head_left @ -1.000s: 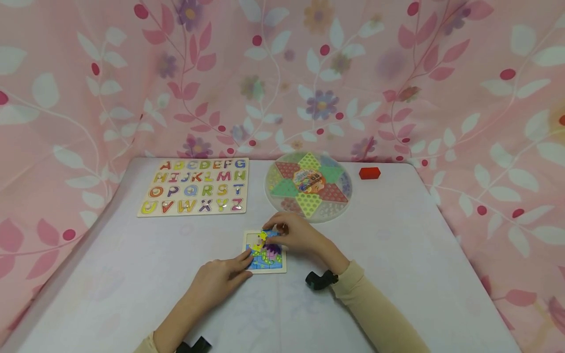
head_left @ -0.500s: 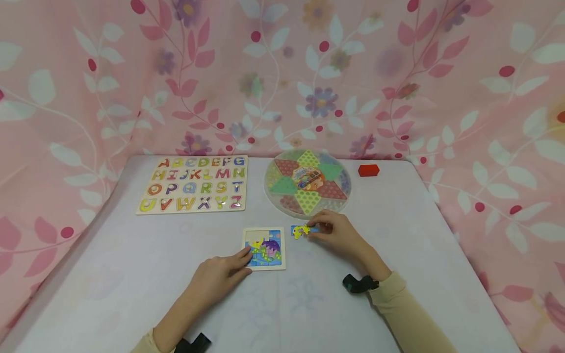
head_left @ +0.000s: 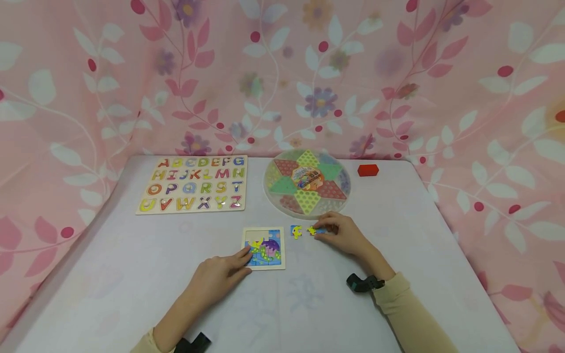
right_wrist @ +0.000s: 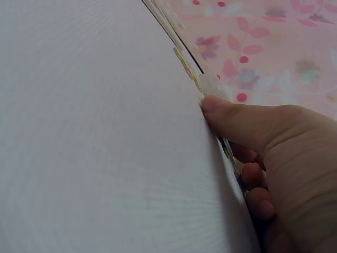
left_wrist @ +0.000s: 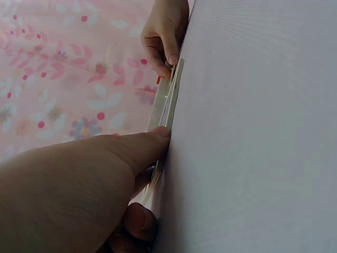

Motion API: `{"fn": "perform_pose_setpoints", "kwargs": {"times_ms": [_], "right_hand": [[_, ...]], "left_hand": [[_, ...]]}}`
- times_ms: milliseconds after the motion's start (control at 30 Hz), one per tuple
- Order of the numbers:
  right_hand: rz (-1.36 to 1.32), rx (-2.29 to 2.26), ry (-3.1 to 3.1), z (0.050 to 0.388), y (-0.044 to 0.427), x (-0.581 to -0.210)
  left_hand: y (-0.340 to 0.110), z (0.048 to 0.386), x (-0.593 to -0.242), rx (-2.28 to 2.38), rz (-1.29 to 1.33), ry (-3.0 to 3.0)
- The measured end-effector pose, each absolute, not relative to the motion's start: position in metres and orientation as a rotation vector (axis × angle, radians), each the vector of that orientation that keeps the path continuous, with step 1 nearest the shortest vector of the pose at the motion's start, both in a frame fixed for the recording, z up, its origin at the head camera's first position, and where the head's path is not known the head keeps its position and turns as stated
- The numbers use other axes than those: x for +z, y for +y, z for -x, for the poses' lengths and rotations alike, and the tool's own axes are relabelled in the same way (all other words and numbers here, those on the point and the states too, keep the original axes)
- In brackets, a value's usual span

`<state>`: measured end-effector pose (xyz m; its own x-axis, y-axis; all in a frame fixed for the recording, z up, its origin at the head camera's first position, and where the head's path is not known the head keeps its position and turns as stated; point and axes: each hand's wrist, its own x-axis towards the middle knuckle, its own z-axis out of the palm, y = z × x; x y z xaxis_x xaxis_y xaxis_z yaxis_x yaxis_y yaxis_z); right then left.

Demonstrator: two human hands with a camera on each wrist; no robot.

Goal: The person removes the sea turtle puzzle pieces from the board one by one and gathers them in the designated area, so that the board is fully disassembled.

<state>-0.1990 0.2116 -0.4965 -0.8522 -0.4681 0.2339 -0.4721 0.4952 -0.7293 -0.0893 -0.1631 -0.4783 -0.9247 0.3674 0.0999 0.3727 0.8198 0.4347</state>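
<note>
Puzzle point(head_left: 268, 250) touching left hand point(head_left: 219, 275), right hand point(head_left: 345, 235) pinching piece point(head_left: 311, 231)

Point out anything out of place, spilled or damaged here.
Only the small jigsaw stands out: its upper-left part is bare, and a loose piece lies on the table just right of it, where the right hand holds at least one more. I see nothing spilled or damaged.
</note>
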Motion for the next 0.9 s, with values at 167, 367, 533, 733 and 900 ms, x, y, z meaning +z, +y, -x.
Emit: {"fn": "perform_pose_setpoints", "kwargs": {"times_ms": [167,367,533,733,900], "right_hand": [[-0.882,1.286,-2.717,0.1992,0.2121,-0.497],[-0.908,1.276,-2.706,0.1986,0.2107,-0.4964],[-0.917,1.294,-2.703,0.1993,0.2078,-0.4972],[-0.929,1.286,-2.7,0.1979,0.2077,-0.4987],[-0.943,1.285,-2.711,0.197,0.2076,-0.4952]], "left_hand": [[-0.1626,0.089,-0.4782,-0.724,0.601,-2.989],[-0.1632,0.0888,-0.4778,-0.7,0.607,-2.988],[-0.1643,0.0895,-0.4778,-0.695,0.614,-2.979],[-0.1642,0.089,-0.4793,-0.702,0.61,-2.985],[-0.1644,0.0894,-0.4794,-0.697,0.611,-2.99]]}}
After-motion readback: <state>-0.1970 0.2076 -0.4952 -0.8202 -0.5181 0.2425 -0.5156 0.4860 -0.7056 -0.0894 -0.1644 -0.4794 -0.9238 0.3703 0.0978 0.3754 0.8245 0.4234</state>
